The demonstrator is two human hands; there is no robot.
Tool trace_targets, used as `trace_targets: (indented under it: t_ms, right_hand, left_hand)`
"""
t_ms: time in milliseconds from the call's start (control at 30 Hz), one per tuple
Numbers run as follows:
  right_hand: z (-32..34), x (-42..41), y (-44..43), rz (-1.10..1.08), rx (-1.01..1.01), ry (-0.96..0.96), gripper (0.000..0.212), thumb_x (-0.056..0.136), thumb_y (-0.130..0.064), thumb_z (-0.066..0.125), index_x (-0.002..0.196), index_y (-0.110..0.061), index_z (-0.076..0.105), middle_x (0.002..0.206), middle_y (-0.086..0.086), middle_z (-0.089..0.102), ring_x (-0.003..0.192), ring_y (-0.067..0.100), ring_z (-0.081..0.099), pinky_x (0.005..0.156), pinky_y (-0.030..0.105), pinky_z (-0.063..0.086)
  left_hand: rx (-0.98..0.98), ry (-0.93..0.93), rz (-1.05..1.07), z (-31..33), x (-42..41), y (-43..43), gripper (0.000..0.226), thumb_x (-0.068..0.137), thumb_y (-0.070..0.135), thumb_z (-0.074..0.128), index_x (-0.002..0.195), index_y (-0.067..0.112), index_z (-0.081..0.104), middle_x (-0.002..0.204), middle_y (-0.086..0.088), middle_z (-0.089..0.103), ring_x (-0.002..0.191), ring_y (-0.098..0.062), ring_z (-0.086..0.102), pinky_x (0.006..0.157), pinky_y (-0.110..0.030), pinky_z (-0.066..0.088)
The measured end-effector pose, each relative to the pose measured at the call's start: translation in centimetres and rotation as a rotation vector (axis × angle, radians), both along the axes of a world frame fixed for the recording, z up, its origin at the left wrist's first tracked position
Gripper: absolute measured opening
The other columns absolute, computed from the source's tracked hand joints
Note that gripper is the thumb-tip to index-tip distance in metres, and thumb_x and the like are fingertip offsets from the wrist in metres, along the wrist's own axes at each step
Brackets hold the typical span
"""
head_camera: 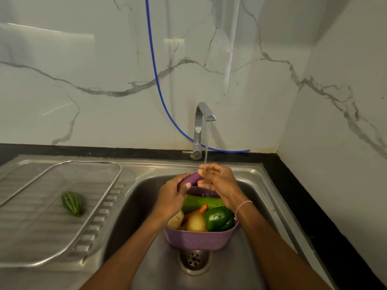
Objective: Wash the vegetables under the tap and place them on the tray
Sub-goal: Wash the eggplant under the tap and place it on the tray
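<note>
At the far left, the wire tray (90, 161) sat on the ribbed draining board (31, 231), and one washed bitter gourd (72, 203) lay inside it, tilted and well apart from everything else. Right of that was the steel sink (136, 206), with a thin blue hose (156, 70) running down the marble wall behind it. My left hand (171, 197) was over the basin, fingers and thumb curled round the lower end of a small purple eggplant (191, 178). The eggplant slanted up to the right, its upper end under the tap (201, 126), where a thin stream of water (207, 143) was falling. My right hand (219, 181) gripped that upper end, fingers curved round it, and the water landed on my fingers there. Below both hands, a purple basket (199, 239) stood in the sink, just behind the drain (194, 259). It held the unwashed vegetables: a long green squash (201, 203) across the back, an orange carrot (202, 209) poking up, pale potatoes (195, 222) in front and a green bell pepper (218, 218) on the right side, under my right wrist. A pink and white thread bracelet (243, 206) circled that wrist. The black table (303, 206) ran along the sink's right edge to the corner wall.
</note>
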State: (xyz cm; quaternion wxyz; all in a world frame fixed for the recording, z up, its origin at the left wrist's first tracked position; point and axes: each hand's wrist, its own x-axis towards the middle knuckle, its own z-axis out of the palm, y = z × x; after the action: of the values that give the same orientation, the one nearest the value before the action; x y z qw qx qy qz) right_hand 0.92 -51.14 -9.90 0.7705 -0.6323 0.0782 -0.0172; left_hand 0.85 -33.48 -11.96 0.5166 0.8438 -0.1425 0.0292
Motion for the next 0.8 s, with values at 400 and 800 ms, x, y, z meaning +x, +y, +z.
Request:
trace_targets:
  t_ms: [400,800]
  right_hand:
    - [1.0,-0.2,2.2,0.075,-0.124,0.022,0.015,0.101,-0.011,0.066,0.114,-0.007,0.072,0.101,0.015,0.080,0.088,0.029,0.080,0.074,0.035,0.065]
    - [0.8,-1.6,10.1,0.310,-0.467,-0.186,0.012,0.101,-0.006,0.065,0.102,-0.012,0.076,0.092,0.010,0.080,0.082,0.022,0.078,0.074,0.030,0.065]
  left_hand:
    - [0.135,-0.059,0.279,7.2,-4.6,8.3,0.025,0.099,0.034,0.065,0.120,0.022,0.071,0.101,-0.001,0.074,0.089,-0.017,0.066,0.074,-0.030,0.052]
    - [0.244,0.205,0.537,8.7,-5.2,23.9,0.022,0.087,0.016,0.074,0.106,0.016,0.065,0.086,-0.010,0.074,0.078,-0.030,0.075,0.074,-0.043,0.063]
